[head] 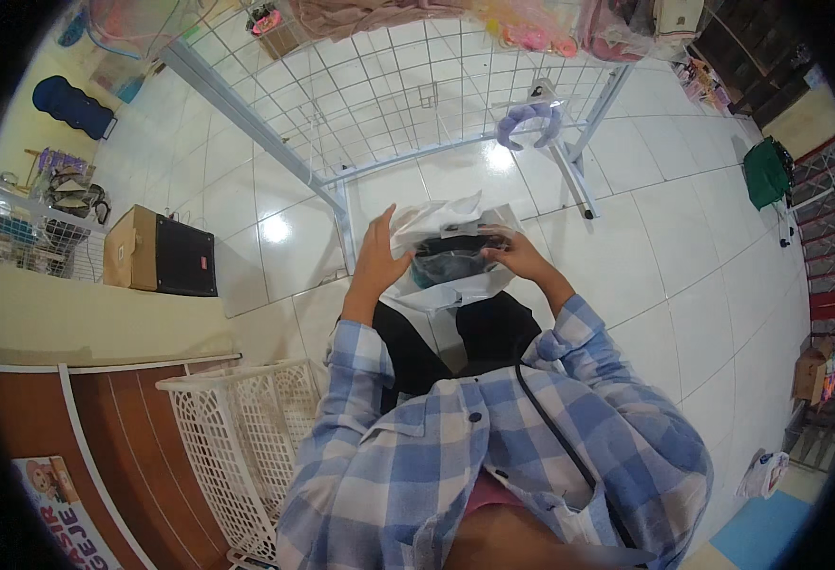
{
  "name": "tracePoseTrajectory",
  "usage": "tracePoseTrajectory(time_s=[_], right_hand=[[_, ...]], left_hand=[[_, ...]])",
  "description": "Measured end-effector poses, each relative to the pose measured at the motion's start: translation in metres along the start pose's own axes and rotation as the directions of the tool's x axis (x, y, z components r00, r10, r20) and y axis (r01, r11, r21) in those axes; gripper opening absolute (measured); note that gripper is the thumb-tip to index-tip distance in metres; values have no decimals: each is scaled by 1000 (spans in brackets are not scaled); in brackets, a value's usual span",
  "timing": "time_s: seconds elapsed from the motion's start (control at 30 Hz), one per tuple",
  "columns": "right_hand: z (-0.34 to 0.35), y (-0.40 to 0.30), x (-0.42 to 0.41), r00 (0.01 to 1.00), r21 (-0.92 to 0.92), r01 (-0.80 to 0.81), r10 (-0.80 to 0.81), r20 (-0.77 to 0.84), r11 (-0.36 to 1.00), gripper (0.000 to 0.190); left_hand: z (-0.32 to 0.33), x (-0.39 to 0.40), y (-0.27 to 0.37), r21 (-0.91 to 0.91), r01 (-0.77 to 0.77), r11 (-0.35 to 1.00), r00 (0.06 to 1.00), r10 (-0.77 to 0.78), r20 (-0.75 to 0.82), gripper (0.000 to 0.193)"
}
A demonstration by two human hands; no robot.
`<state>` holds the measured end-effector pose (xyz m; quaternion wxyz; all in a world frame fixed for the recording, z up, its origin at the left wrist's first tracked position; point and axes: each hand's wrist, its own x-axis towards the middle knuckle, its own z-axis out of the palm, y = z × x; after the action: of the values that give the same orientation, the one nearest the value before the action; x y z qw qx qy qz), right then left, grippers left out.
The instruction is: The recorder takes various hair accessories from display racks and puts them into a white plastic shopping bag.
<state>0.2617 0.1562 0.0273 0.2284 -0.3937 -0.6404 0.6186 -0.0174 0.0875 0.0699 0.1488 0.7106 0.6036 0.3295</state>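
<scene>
A white plastic bag (431,221) lies spread open in front of me, over my knees. Inside its mouth are dark items in clear plastic packaging (449,265), one with a teal edge. My left hand (381,256) is at the bag's left side, fingers apart, the thumb by the packaging. At the right side, my right hand (517,255) has its fingers bent around the edge of the clear packaging. A purple padded headband (529,127) in clear wrapping hangs on the wire grid rack beyond the bag.
The wire grid rack (389,92) on a metal frame stands ahead, with packaged goods along its top. A white plastic basket (225,427) is at my left, near a wooden cabinet (132,442). Farther left stands a black speaker-like box (185,256) beside a cardboard box (131,246).
</scene>
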Motion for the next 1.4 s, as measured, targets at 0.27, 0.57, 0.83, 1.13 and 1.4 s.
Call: tracePoseTrajectory(time_s=[0.27,0.57,0.83,1.13,1.4], right_hand=[[11,33,26,999,-64,-10,14,51,998,48],[52,23,25,828,-630,-87,-296,-477,772,50],[13,-16,-18,691,-682,-244,-370,-621,690,48],[-31,4,15,787,-575,-212,-210,-580,790,28],[-45,-28,23,747,-596,-274,-224,-626,755,25]], left_hand=[[40,-22,-62,254,443,860,892,-452,-26,32],[25,-13,-37,129,518,846,852,-496,-169,23],[20,-37,-31,174,471,865,881,-451,-145,37],[8,2,-16,15,487,873,863,-479,-163,44],[21,7,-20,268,516,813,846,-532,-16,29]])
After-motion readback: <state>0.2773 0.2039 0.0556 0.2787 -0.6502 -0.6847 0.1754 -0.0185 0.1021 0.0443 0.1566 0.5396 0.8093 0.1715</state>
